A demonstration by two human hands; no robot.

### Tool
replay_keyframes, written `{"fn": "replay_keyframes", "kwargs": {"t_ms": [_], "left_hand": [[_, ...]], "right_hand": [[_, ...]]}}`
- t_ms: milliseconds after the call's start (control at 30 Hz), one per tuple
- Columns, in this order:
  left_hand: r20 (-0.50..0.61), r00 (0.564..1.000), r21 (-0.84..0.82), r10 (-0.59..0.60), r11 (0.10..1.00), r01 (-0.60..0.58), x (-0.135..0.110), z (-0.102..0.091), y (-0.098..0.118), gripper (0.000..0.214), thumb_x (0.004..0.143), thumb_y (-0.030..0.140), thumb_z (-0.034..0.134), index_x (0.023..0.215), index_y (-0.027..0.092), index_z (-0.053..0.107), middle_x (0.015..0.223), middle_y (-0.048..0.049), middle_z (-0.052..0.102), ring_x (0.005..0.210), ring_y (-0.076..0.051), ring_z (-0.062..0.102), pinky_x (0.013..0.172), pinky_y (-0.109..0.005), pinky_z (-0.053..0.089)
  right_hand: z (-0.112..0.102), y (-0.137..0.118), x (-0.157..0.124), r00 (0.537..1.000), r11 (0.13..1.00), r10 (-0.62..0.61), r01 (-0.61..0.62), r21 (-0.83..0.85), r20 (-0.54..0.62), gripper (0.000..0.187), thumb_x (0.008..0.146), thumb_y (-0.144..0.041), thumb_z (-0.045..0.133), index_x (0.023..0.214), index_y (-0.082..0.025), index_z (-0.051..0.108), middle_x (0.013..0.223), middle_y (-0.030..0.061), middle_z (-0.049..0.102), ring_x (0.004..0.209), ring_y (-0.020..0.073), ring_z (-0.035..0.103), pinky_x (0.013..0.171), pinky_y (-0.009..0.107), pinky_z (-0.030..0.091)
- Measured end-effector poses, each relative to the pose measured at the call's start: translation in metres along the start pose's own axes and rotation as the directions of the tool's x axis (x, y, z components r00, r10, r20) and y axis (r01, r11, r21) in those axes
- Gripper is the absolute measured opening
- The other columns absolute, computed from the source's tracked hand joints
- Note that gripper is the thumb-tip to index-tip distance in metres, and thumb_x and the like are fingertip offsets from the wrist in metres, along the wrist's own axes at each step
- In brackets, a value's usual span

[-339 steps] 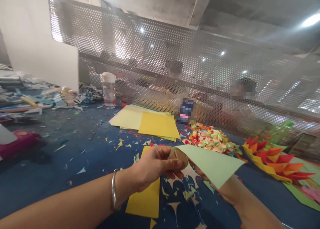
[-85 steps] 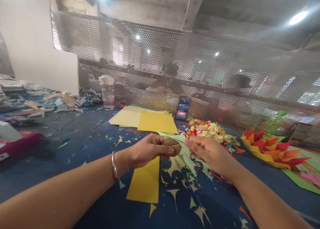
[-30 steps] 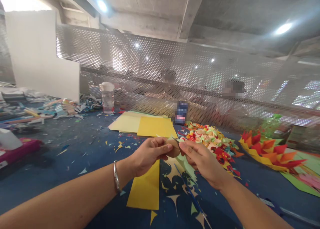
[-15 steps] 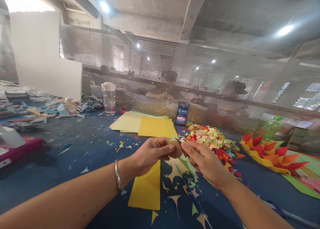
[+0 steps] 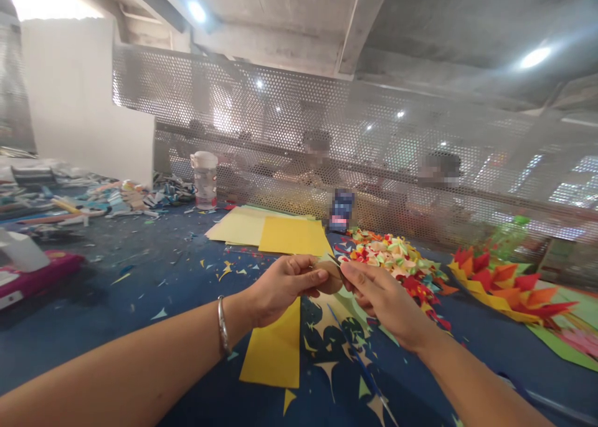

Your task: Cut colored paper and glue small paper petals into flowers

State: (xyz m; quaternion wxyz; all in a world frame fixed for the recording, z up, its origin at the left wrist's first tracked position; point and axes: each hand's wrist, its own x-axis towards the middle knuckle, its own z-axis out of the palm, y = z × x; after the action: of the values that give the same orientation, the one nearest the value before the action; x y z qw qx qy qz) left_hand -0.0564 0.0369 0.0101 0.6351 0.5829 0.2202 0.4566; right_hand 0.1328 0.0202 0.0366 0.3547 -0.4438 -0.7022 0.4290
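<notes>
My left hand (image 5: 280,287) and my right hand (image 5: 380,299) meet above the blue table (image 5: 116,302). Both pinch a small folded piece of pale green paper (image 5: 332,271) with a brown round thing behind it, mostly hidden by my fingers. A silver bangle (image 5: 223,324) sits on my left wrist. Under my hands lie a yellow sheet (image 5: 273,352) and paper cut into leaf shapes (image 5: 341,333).
A stack of yellow sheets (image 5: 275,231) lies ahead. A heap of small coloured folded pieces (image 5: 397,259) and red-orange folded spikes (image 5: 509,287) sit to the right. A plastic cup (image 5: 204,179) stands by the perforated metal screen (image 5: 327,140); people sit behind it. Clutter (image 5: 93,200) and a pink object (image 5: 35,271) lie left.
The large green sheet I held open earlier has been folded down to a small piece. In the last second my hands have barely moved, still pinched together.
</notes>
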Motion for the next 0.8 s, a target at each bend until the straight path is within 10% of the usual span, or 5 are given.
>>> {"fn": "replay_keyframes", "kwargs": {"t_ms": [800], "left_hand": [[0.111,0.988,0.219,0.105,0.967,-0.128,0.0007,-0.0032,0.0054,0.016,0.085,0.026,0.055,0.082,0.011,0.062,0.076,-0.0045,0.062,0.069,-0.011,0.053,0.065,-0.026,0.039]], "right_hand": [[-0.0053,-0.002,-0.0008,0.995,0.98,-0.089,0.095,-0.176,0.042,0.039,0.091,-0.049,0.042,0.064,-0.021,0.036,0.057,-0.0074,0.022,0.047,0.0091,0.02,0.042,0.024,0.017]]}}
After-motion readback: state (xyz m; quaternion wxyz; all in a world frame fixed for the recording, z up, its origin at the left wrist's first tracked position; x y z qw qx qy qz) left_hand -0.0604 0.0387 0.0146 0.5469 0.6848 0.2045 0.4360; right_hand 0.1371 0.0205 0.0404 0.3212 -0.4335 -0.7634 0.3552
